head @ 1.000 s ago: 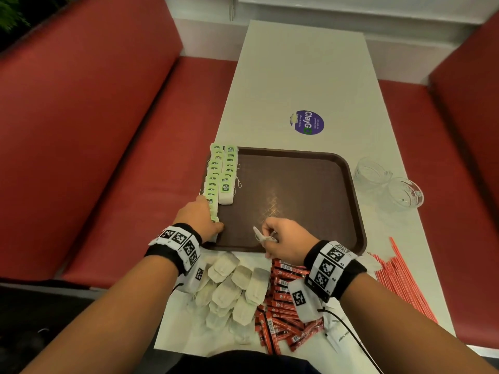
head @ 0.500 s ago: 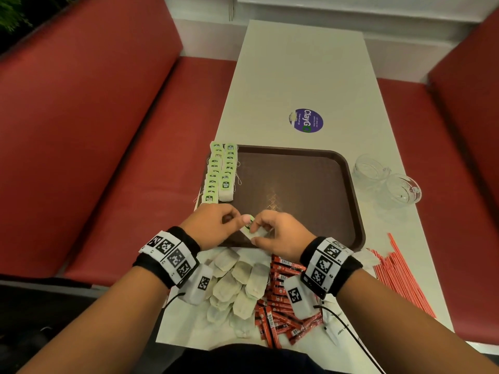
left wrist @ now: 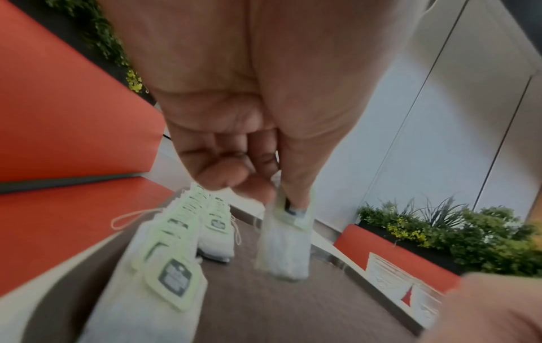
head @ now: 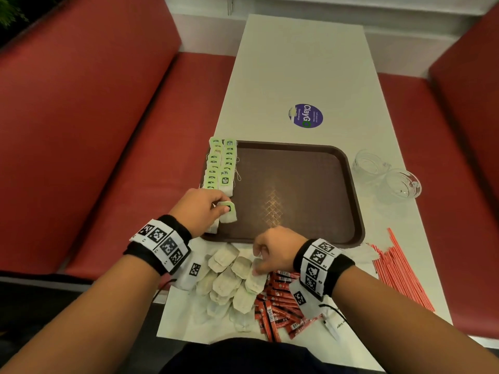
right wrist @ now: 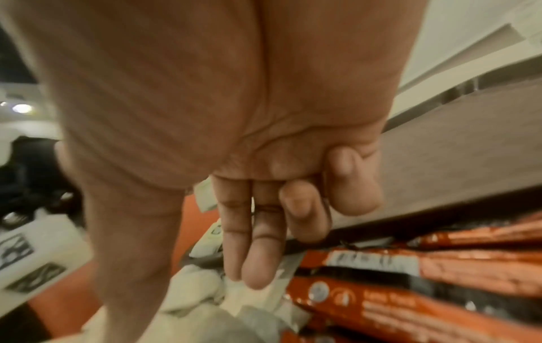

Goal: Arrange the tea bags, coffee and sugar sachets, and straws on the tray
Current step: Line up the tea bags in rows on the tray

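Left hand [head: 201, 209] pinches one tea bag [head: 227, 212] by its green tag between thumb and fingers; bag hangs over the brown tray [head: 348, 168] at its 7 o'clock corner, just short of the near end of the rows. Other fingers curled in, palm down. Tray holds two rows of tea bags [head: 222, 164] along its left edge, green tags up, overlapping; exact count unreadable, the left row reaching further toward the near rim. Rest of tray bare brown surface. Right hand [head: 278, 251] is off the tray at its 6 o'clock, index and middle fingers straight and touching the loose tea bag pile [head: 229, 279] on the desk [head: 302, 63], last two fingers curled, nothing gripped. Pile is roughly ten-plus bags, not countable. Red sachets [head: 280, 306] heaped at the pile's 3 o'clock, touching it. Red straws [head: 399, 268] bundled near the desk's right edge, at tray's 4 o'clock. Two clear glass cups [head: 386, 174] at tray's 3 o'clock, side by side.
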Demonstrator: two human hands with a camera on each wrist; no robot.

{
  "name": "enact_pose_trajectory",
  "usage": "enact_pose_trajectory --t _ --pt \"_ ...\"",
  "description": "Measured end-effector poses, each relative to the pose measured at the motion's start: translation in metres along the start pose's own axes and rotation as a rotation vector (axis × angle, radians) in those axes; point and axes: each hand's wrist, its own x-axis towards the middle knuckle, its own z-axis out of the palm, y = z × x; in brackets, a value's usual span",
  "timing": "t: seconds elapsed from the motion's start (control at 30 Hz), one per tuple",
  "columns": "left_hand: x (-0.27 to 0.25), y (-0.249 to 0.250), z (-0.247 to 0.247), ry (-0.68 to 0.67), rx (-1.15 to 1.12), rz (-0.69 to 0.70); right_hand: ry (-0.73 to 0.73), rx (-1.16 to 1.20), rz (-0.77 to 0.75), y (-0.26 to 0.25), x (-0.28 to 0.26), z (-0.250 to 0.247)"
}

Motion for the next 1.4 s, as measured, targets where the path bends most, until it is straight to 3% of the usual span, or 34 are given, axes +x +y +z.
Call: enact_pose_trajectory --t 0.13,0.5,0.77,0.97,1.17,1.4 --pt "0.023 -0.009 -0.01 -0.05 0.105 -0.037 -0.08 -0.067 -0.006 -0.006 0.007 0.0" --pt "0.085 -0.013 -0.008 -0.188 0.25 -0.126 -0.103 -0.07 -0.032 -0.01 0.01 -0.003" --pt "0.108 -0.016 -0.001 -0.143 0.296 -0.226 -0.163 -0.075 -0.064 -0.008 0.008 -0.004" --pt "0.109 -0.012 0.003 -0.031 0.319 -0.284 -0.144 -0.089 -0.071 -0.009 0.012 -0.003" --pt "0.11 -0.003 0.015 -0.128 0.444 -0.286 -0.091 -0.048 -0.075 -0.004 0.011 -0.004" --pt "0.091 -0.007 -0.001 -0.024 0.276 -0.291 -0.051 0.076 -0.08 0.004 0.006 -0.013"
